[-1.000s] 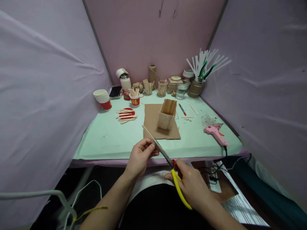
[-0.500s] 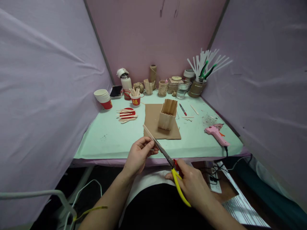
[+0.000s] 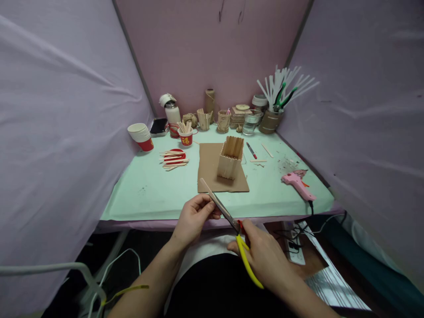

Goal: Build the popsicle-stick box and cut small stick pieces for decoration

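Observation:
My left hand (image 3: pixel 198 215) pinches a flat wooden craft stick (image 3: pixel 206 185) in front of the table's near edge. The stick points up and away to the left, its lower part hidden by the fingers and blades. Yellow-and-red handled scissors (image 3: pixel 226 215) are gripped in my right hand (image 3: pixel 260 247), their blades lying along the stick. Whether the blades are cutting it, I cannot tell. Beyond the hands, an open box made of craft sticks (image 3: pixel 229 166) stands on a sheet of brown cardboard (image 3: pixel 208 164).
Loose sticks lie over a red disc (image 3: pixel 174 156) at left, near a paper cup of sticks (image 3: pixel 185 138) and stacked cups (image 3: pixel 141 136). A pink glue gun (image 3: pixel 298 184) lies right, its cord running off the edge. A marker (image 3: pixel 251 150) and a water glass (image 3: pixel 251 123) are farther back.
The stick's tip has dropped slightly and shifted a little to the right. The scissor blades lie closer along it. The view has shifted slightly; the box and cardboard stay put.

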Demonstrator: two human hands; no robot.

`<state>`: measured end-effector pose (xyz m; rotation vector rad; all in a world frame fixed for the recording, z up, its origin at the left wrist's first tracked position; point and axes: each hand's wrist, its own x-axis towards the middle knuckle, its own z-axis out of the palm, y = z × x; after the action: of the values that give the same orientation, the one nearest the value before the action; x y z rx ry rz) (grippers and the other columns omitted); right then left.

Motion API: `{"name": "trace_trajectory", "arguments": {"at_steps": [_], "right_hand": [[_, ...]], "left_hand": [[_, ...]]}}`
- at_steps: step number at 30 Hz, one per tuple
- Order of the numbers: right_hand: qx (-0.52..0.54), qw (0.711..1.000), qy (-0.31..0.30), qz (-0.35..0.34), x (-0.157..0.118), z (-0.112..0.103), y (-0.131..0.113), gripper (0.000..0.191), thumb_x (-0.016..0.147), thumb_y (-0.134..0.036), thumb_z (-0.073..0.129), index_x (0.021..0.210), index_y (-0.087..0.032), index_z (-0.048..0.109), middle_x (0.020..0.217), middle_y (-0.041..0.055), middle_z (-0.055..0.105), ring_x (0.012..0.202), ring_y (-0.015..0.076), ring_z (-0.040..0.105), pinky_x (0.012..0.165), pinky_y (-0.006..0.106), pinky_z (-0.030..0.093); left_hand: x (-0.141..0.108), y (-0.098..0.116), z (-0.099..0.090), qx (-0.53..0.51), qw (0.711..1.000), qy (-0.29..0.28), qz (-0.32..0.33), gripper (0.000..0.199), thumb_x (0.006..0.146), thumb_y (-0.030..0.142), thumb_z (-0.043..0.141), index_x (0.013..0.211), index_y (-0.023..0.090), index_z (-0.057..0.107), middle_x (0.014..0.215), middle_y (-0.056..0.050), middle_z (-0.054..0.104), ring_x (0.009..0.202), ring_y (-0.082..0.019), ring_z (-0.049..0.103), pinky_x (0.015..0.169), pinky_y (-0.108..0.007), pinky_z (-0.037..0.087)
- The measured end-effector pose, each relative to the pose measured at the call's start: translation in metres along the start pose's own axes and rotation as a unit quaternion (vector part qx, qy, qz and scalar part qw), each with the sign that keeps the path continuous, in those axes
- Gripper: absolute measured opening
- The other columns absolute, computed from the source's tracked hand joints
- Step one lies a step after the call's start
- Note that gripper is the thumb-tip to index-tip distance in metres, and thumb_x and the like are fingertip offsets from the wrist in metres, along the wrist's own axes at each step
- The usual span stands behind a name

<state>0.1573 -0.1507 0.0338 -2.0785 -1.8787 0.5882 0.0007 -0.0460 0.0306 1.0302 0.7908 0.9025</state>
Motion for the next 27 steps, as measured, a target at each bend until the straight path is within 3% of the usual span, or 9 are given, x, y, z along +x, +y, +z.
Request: {"name": "trace_trajectory", "arguments": {"at_steps": [16, 21, 27], "right_hand": [[-0.005, 0.996, 0.080, -0.037, 0.001, 0.008, 0.006, 0.026, 0.091, -0.047, 0.047, 0.083, -0.023, 0.050, 0.063, 0.0035, 0.067, 0.055, 0.0227, 0.065, 0.049, 0.026, 0.036], [-0.006, 0.998, 0.053, -0.020, 0.001, 0.006, 0.003, 0.023, 0.089, -0.045, 0.051, 0.084, -0.023, 0.049, 0.065, 0.0030, 0.066, 0.058, 0.0227, 0.064, 0.050, 0.027, 0.037], [-0.011, 1.000, 0.004, 0.001, 0.000, 0.000, -0.001, 0.020, 0.087, -0.039, 0.055, 0.091, -0.021, 0.049, 0.083, 0.0076, 0.070, 0.074, 0.0262, 0.067, 0.058, 0.028, 0.038]], "left_hand": [[0.004, 0.011, 0.002, -0.041, 0.998, 0.016, -0.034, 0.032, 0.066, 0.038, 0.080, 0.075, 0.014, 0.062, 0.064, 0.000, 0.066, 0.056, -0.009, 0.062, 0.059, -0.021, 0.053], [0.008, 0.012, -0.003, -0.023, 1.000, 0.007, -0.018, 0.030, 0.069, 0.038, 0.078, 0.076, 0.014, 0.061, 0.065, -0.001, 0.066, 0.058, -0.010, 0.063, 0.059, -0.021, 0.054], [0.000, 0.002, 0.001, -0.008, 1.000, -0.017, -0.020, 0.028, 0.072, 0.038, 0.076, 0.077, 0.014, 0.063, 0.064, -0.001, 0.066, 0.059, -0.011, 0.064, 0.061, -0.023, 0.055]]}}
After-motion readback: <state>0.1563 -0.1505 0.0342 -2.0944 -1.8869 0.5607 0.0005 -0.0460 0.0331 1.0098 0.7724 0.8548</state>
